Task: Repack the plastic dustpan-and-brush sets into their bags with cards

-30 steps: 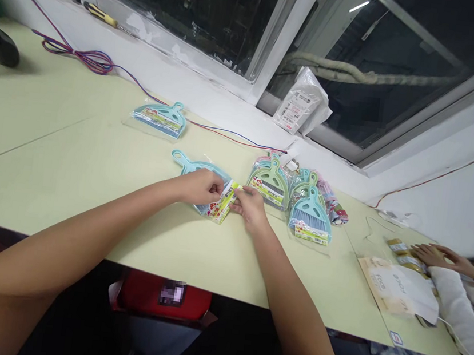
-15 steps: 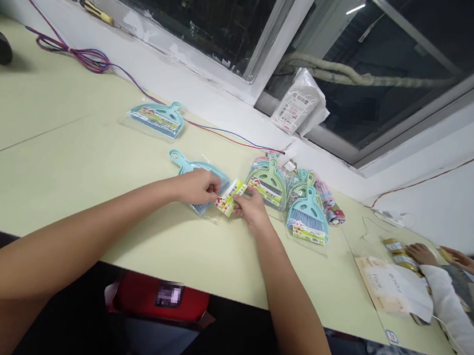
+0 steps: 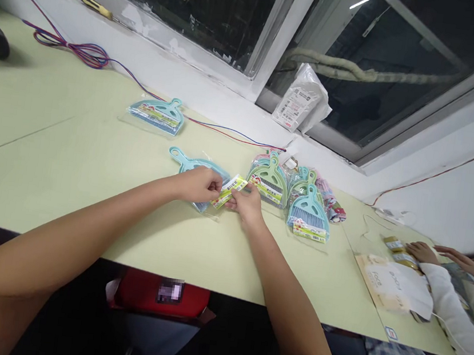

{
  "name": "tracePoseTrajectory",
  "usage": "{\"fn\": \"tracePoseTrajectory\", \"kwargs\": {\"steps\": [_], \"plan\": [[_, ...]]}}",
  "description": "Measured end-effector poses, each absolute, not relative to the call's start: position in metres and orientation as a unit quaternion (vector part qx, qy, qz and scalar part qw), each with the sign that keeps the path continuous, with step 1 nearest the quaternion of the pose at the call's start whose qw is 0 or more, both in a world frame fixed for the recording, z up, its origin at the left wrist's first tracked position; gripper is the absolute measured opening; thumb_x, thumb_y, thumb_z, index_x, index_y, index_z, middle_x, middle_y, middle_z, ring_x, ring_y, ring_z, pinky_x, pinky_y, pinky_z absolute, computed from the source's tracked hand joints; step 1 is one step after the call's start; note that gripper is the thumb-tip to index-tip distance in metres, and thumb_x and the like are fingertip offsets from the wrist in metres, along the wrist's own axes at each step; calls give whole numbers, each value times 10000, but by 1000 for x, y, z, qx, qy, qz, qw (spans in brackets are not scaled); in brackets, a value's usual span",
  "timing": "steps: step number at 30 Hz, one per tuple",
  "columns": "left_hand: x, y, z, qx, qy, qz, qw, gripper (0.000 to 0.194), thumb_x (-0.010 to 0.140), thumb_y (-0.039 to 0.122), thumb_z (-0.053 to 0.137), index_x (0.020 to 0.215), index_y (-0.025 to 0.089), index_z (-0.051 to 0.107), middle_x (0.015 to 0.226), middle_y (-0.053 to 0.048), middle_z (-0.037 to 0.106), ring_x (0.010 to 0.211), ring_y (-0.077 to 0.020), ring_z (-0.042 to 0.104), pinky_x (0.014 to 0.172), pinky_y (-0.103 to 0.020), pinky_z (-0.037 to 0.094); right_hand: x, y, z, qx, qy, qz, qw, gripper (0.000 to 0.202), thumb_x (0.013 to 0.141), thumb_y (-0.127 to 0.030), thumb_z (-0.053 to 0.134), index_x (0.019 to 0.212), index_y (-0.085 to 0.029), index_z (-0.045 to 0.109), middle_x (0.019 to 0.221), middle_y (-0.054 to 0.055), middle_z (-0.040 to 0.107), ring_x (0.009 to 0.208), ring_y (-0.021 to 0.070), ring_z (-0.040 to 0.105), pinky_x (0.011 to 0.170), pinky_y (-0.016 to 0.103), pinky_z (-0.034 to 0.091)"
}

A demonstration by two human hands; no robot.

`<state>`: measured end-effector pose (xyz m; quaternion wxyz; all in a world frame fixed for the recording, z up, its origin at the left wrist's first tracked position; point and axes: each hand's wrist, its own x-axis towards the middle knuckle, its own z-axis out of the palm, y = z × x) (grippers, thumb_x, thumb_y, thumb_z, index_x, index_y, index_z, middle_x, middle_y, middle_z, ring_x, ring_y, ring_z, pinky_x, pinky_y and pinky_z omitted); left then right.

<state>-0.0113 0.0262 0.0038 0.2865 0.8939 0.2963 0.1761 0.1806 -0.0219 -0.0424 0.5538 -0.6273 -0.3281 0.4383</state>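
Observation:
My right hand (image 3: 247, 203) pinches a yellow-green printed header card (image 3: 236, 185) between thumb and fingers, holding it tilted at the edge of a clear plastic bag. In that bag lies a light blue dustpan-and-brush set (image 3: 191, 162), its handle pointing to the upper left. My left hand (image 3: 200, 184) rests over the set with its fingers closed at the bag's edge, close to the card's lower end. It covers much of the dustpan. The exact grip of the left fingertips is partly hidden.
Bagged dustpan sets (image 3: 309, 212) with cards lie to the right, green ones (image 3: 270, 176) beside them. Another bagged blue set (image 3: 156, 114) lies back left. Red and blue wires (image 3: 88, 54) run along the wall. At far right, a co-worker's hands are near yellow packets (image 3: 405, 259).
The card has tilted further and its lower end has moved down toward the bag edge at my left fingers. My right hand has shifted slightly left; the left hand stays almost still.

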Motion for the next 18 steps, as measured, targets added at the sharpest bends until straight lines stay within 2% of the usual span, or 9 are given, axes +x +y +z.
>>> {"fn": "tracePoseTrajectory", "kwargs": {"steps": [5,12,18], "plan": [[-8,24,3,892,294,184,289,161,761,257,581,823,191,714,722,7,705,637,-151,612,584,-259,397,172,-24,-42,-620,-301,457,563,485,832,-87,704,1214,-207,430,744,-18,727,526,140,679,539,263,628],[-5,19,4,894,299,201,267,182,770,225,563,832,181,728,730,-15,718,662,-168,619,611,-272,401,162,-29,-37,-593,-305,525,529,215,832,-91,701,979,-166,564,729,7,717,549,124,680,540,233,605],[-5,18,3,899,287,206,259,192,768,207,559,842,184,735,723,-13,718,668,-172,626,620,-272,404,161,-32,-30,-602,-326,552,476,106,824,-99,686,875,-153,610,662,7,679,557,119,659,484,194,541]]}}
